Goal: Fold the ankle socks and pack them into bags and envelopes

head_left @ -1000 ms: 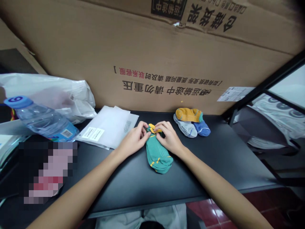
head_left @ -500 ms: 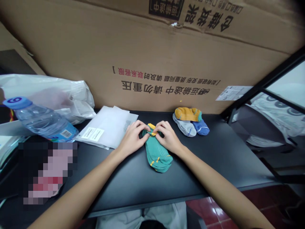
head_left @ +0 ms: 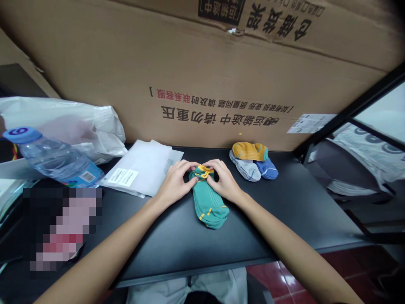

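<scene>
In front of the cardboard box (head_left: 190, 63), left hand (head_left: 175, 182) and right hand (head_left: 225, 182) pinch green socks (head_left: 210, 207), cuffs seemingly half-folded; yellow (head_left: 247, 151), grey (head_left: 248, 170) and blue socks (head_left: 268, 169), apparently done, lie nearer it.

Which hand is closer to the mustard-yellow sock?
Right. The right hand is at the cuff of the green socks, to the left of the mustard-yellow sock; the left hand is farther left, on the cuff's other side.

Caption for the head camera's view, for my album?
Two hands pinch the yellow cuffs of green socks on a black table.
</scene>
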Demonstrator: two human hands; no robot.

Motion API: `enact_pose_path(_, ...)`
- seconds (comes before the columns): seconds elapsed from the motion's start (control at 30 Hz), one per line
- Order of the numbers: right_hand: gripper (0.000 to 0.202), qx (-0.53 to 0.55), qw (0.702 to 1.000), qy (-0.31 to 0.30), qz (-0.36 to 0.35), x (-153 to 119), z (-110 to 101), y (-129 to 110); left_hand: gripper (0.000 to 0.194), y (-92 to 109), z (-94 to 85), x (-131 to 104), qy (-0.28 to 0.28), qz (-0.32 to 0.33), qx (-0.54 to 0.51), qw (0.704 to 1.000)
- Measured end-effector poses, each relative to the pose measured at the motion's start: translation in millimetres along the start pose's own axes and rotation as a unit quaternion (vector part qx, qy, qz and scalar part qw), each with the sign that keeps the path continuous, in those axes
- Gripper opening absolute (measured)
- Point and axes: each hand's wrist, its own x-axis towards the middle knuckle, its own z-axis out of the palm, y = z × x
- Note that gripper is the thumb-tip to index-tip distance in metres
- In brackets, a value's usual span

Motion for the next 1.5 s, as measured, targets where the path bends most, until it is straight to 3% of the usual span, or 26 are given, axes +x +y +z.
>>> enact_pose_path(0.1, 0.049, -0.004, 1.000, -0.002, 0.003, -0.2, 0.3, 0.2, 0.023, 1.6, -1.1, 0.3, 0.003, 0.010, -0.008, 1.000)
enact_pose_path(0.2, 0.032, -0.015, 1.000, -0.004, 0.000, -0.4, -0.4, -1.8, 0.014, 3.1, -2.0, -0.4, -0.031, 0.032, -0.009, 0.999)
enact_pose_path(0.33, 0.018, -0.020, 1.000, -0.019, 0.001, 0.4, -3.3, -6.0, 0.026, 7.0, -3.2, -1.7, -0.051, 0.037, 0.004, 0.998)
enact_pose_path(0.43, 0.018, -0.018, 0.999, -0.032, 0.001, 1.1, -5.4, -7.5, 0.034, 7.4, -3.0, -1.8, -0.026, 0.004, -0.005, 1.000)
enact_pose_path(0.6, 0.020, -0.013, 0.999, -0.035, 0.001, 0.8, -5.3, -6.4, 0.024, 1.8, -1.4, -1.3, 0.000, -0.042, -0.003, 0.999)
enact_pose_path(1.0, 0.020, 0.000, 1.000, -0.028, 0.003, -2.0, -1.4, -2.5, 0.030, 0.3, -1.3, -0.2, -0.035, 0.040, -0.040, 0.998)
enact_pose_path(1.1, 0.033, 0.004, 1.000, -0.001, 0.013, -2.8, 1.2, -2.4, 0.034, 2.2, -2.4, -0.7, -0.049, 0.062, -0.051, 0.996)
enact_pose_path(1.17, 0.041, -0.002, 1.000, 0.007, 0.017, -2.8, 1.7, -3.2, 0.034, 2.7, -2.0, -1.1, -0.038, 0.041, -0.066, 0.996)
enact_pose_path(1.33, 0.026, -0.023, 1.000, -0.015, 0.000, -1.4, -1.4, -5.8, 0.026, -1.9, 2.0, -1.3, 0.006, -0.031, -0.049, 0.998)
enact_pose_path(1.5, 0.024, -0.029, 1.000, -0.003, -0.002, -2.3, -2.2, -4.5, 0.031, -9.1, 4.6, -1.7, -0.038, -0.055, -0.058, 0.996)
